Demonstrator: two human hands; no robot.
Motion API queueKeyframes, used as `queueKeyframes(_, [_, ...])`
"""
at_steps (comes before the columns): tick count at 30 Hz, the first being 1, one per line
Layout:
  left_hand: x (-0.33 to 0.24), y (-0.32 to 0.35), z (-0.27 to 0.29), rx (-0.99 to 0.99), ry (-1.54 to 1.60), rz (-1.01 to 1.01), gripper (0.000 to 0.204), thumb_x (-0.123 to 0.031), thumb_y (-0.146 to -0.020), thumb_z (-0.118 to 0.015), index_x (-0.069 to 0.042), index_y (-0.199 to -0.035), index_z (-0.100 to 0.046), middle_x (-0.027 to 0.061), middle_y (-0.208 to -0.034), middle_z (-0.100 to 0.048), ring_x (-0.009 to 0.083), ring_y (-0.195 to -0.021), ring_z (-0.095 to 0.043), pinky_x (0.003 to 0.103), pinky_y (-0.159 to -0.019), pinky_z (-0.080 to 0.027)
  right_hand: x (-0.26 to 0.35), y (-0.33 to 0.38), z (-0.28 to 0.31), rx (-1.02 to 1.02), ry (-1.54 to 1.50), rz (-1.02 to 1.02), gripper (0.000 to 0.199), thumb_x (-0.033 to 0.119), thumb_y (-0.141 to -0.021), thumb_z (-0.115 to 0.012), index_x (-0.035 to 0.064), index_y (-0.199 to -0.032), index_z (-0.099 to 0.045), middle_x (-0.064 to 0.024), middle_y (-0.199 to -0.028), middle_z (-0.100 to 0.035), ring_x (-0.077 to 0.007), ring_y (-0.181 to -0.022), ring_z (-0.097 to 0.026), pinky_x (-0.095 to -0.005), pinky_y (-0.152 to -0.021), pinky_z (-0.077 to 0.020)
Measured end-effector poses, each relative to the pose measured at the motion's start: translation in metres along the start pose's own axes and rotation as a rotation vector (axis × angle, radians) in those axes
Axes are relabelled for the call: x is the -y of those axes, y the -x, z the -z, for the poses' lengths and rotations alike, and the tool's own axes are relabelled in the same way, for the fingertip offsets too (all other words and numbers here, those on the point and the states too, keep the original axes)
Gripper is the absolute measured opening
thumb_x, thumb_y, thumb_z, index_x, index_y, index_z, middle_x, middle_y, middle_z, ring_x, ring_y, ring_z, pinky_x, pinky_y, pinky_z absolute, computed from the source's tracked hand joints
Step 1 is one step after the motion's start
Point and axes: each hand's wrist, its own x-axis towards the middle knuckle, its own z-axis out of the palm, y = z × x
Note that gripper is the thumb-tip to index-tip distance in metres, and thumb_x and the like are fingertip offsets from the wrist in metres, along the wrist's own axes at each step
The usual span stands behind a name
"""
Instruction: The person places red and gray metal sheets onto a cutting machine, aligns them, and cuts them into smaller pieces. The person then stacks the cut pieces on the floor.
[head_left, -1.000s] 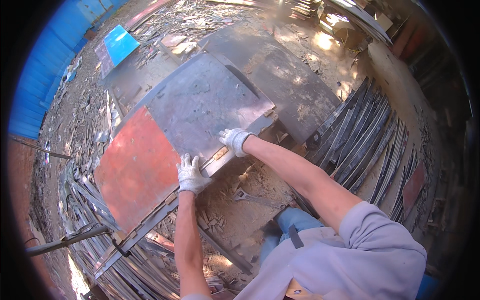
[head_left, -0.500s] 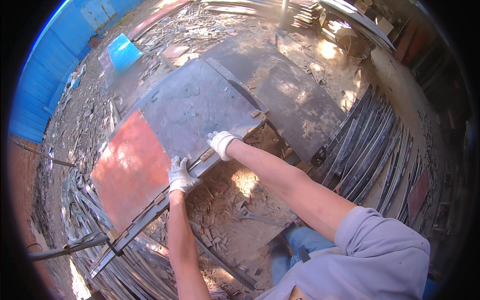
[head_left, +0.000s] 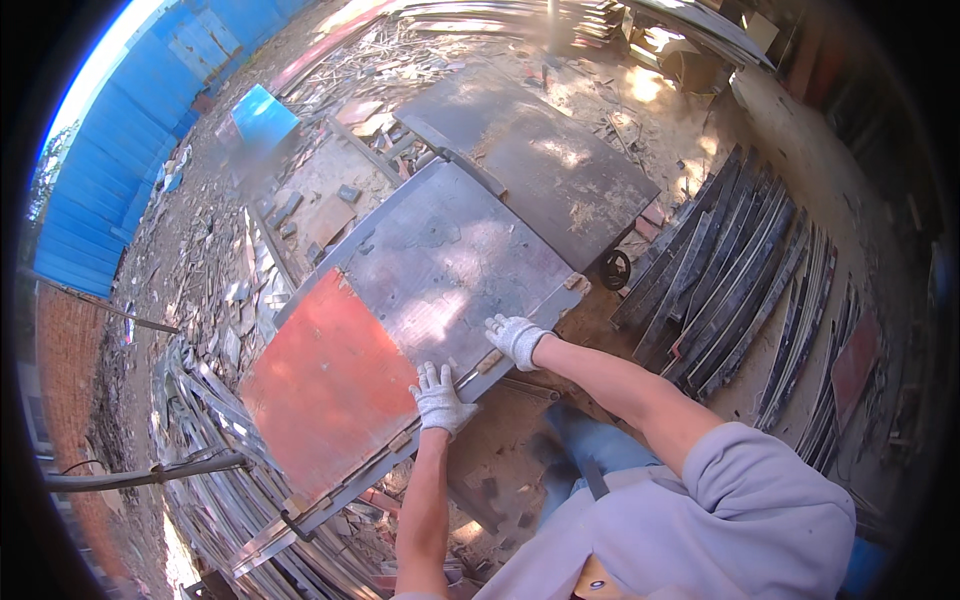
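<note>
A large flat panel (head_left: 440,260) lies tilted in front of me, grey over most of its face and red (head_left: 330,380) at its left end. My left hand (head_left: 441,398), in a white glove, grips the panel's near edge. Close to its right, my right hand (head_left: 517,338), also gloved, holds the same edge. Both forearms reach up from the lower edge of the view.
A second dark panel (head_left: 550,160) lies beyond the first. Dark boards (head_left: 740,270) are stacked at the right, metal strips (head_left: 220,490) at the lower left. A blue sheet (head_left: 262,112) and a blue fence (head_left: 120,130) stand far left. A small wheel (head_left: 614,268) sits under the panel's corner.
The panel has shifted to the right and up in view with both hands still on its near edge. My head has turned, showing more of the fence and the ground at the left.
</note>
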Motion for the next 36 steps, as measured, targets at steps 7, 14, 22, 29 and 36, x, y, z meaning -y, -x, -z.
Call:
queueKeyframes(7, [-0.024, -0.039, 0.035, -0.106, 0.395, 0.095, 0.089, -0.063, -0.095, -0.065, 0.000, -0.154, -0.045, 0.0277, -0.163, -0.038, 0.0437, -0.154, -0.031, 0.058, -0.125, -0.026, -0.022, 0.045, 0.031, 0.092, -0.274, 0.059, 0.073, 0.024, -0.082, -0.077, 0.0050, -0.149, -0.056, -0.0230, -0.152, -0.055, -0.0366, -0.140, -0.055, -0.0427, -0.115, -0.0469])
queueKeyframes(14, [-0.148, -0.079, -0.017, -0.419, 0.240, 0.487, 0.086, -0.059, -0.104, -0.049, 0.001, -0.163, -0.029, 0.0294, -0.171, -0.020, 0.0464, -0.161, -0.012, 0.061, -0.129, 0.000, -0.180, 0.096, 0.068, -0.630, -0.509, -0.416, 0.019, 0.028, -0.090, -0.077, 0.0118, -0.099, -0.075, -0.0138, -0.093, -0.077, -0.0342, -0.090, -0.074, -0.0454, -0.080, -0.0573])
queueKeyframes(22, [-0.169, -0.084, -0.062, -0.523, 0.064, 0.457, 0.089, -0.052, -0.100, -0.060, 0.004, -0.162, -0.029, 0.0303, -0.170, -0.021, 0.0467, -0.160, -0.012, 0.062, -0.130, -0.003, -0.366, -0.095, 0.092, -0.620, -0.147, -0.238, 0.036, 0.036, -0.092, -0.077, 0.0127, -0.119, -0.069, -0.0149, -0.108, -0.074, -0.0352, -0.103, -0.070, -0.0473, -0.090, -0.0552])
queueKeyframes(29, [-0.171, -0.093, -0.059, -0.513, 0.081, 0.468, 0.088, -0.045, -0.098, -0.063, 0.005, -0.162, -0.028, 0.0311, -0.168, -0.023, 0.0481, -0.160, -0.014, 0.062, -0.130, -0.006, -0.381, -0.209, 0.126, -0.537, -0.030, -0.057, 0.046, 0.043, -0.090, -0.076, 0.0112, -0.122, -0.067, -0.0132, -0.113, -0.072, -0.0320, -0.111, -0.069, -0.0493, -0.094, -0.0541])
queueKeyframes(36, [-0.171, -0.105, -0.048, -0.486, 0.106, 0.505, 0.089, -0.045, -0.098, -0.063, 0.005, -0.162, -0.028, 0.0318, -0.168, -0.023, 0.0500, -0.159, -0.014, 0.064, -0.130, -0.007, -0.416, -0.234, 0.149, -0.628, -0.174, -0.347, 0.065, 0.040, -0.091, -0.076, 0.0050, -0.142, -0.057, -0.0213, -0.138, -0.062, -0.0389, -0.126, -0.061, -0.0501, -0.106, -0.0491])
